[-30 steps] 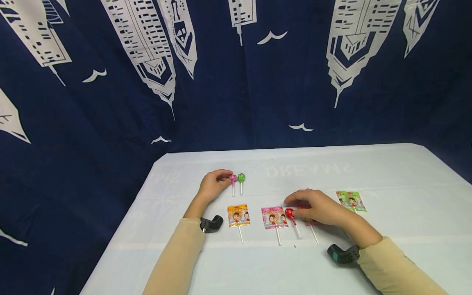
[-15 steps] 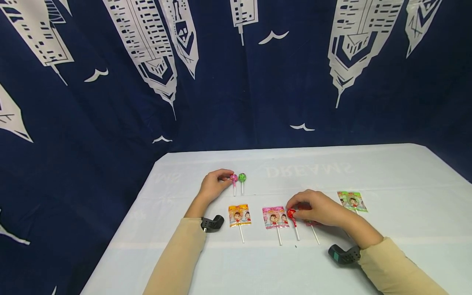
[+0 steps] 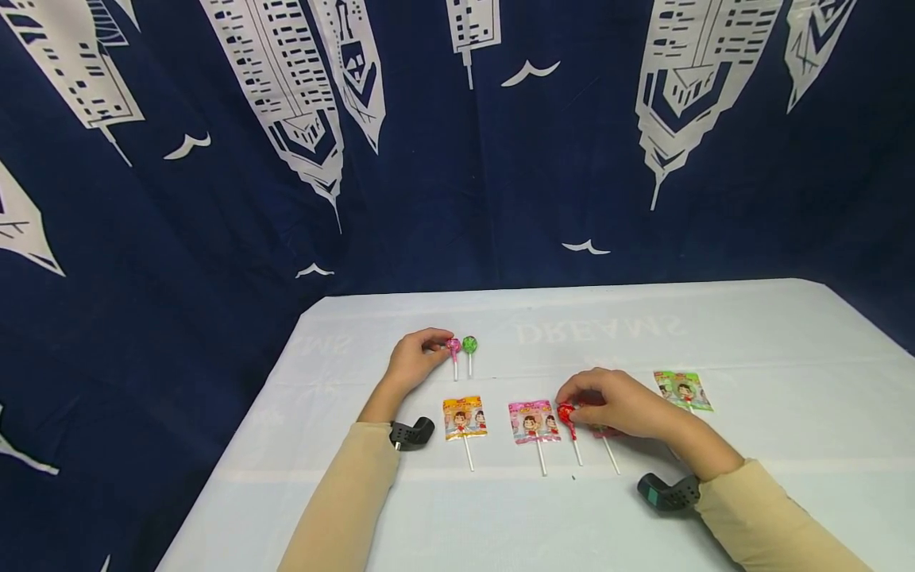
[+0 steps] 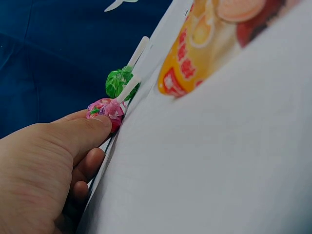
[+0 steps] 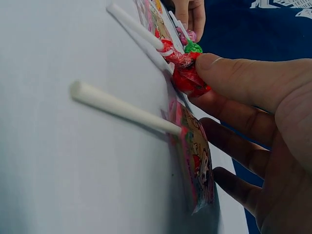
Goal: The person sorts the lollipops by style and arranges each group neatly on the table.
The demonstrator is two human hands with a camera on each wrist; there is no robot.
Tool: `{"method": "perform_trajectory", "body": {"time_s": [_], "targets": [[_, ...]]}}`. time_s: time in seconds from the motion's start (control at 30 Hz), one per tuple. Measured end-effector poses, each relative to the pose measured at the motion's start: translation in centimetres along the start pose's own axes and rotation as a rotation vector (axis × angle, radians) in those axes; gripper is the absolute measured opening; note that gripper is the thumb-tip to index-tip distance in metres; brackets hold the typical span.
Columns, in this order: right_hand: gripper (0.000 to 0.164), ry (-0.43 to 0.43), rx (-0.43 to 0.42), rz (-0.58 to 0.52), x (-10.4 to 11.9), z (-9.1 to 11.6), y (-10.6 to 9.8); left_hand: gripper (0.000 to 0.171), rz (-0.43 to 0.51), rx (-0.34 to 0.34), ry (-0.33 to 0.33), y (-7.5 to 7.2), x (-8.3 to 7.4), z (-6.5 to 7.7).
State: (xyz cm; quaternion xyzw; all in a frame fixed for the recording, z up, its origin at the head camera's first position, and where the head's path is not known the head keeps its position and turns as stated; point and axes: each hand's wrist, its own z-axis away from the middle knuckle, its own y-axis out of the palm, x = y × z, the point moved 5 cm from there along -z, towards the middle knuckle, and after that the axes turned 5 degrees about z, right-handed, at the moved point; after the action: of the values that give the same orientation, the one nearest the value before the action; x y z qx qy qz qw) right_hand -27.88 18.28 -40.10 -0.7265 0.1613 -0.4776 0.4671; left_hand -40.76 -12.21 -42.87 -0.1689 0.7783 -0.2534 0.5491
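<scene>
My left hand (image 3: pixel 416 359) pinches the wrapped head of a pink lollipop (image 4: pixel 108 110) between thumb and finger, its white stick pointing toward me. Just right of it lies a green lollipop (image 3: pixel 469 345). Farther right, my right hand (image 3: pixel 616 402) pinches a red lollipop (image 5: pixel 189 78) by its head, thumb on the wrapper. Under that hand, partly hidden in the head view, is a flat red-pink packet lollipop (image 5: pixel 199 156). To the left of the red lollipop sits a pink packet lollipop (image 3: pixel 534 422).
An orange packet lollipop (image 3: pixel 465 419) lies nearer me, in front of the left hand. The green packet lollipop (image 3: pixel 682 389) is beyond the right wrist. A white cloth (image 3: pixel 500 516) covers the table, and a dark blue printed curtain (image 3: pixel 443 199) hangs behind.
The red lollipop has shifted slightly and its stick has turned a little straighter, with the right hand moving along slightly. The left hand stays on the pink lollipop.
</scene>
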Motion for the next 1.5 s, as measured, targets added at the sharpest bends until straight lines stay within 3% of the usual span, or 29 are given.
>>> {"method": "perform_trajectory", "body": {"time_s": [0.23, 0.37, 0.63, 0.9, 1.5], "targets": [[0.022, 0.038, -0.028, -0.026, 0.0, 0.0, -0.8, 0.028, -0.003, 0.015, 0.020, 0.3, 0.1, -0.3], [0.022, 0.016, -0.039, -0.039, 0.4, -0.5, -1.5, 0.027, -0.004, 0.013, 0.023, 0.2, 0.1, -0.3], [0.023, 0.011, -0.064, -0.015, 0.5, -2.8, -3.0, 0.026, -0.009, 0.009, 0.017, 0.0, 0.3, -0.2], [0.022, 0.020, -0.098, -0.071, 0.6, -5.7, -4.0, 0.027, -0.008, 0.008, 0.022, 0.0, 0.3, -0.2], [0.023, 0.076, -0.115, -0.139, -0.2, -10.2, -2.5, 0.027, 0.004, 0.014, 0.012, 0.0, 0.1, -0.1]]}}
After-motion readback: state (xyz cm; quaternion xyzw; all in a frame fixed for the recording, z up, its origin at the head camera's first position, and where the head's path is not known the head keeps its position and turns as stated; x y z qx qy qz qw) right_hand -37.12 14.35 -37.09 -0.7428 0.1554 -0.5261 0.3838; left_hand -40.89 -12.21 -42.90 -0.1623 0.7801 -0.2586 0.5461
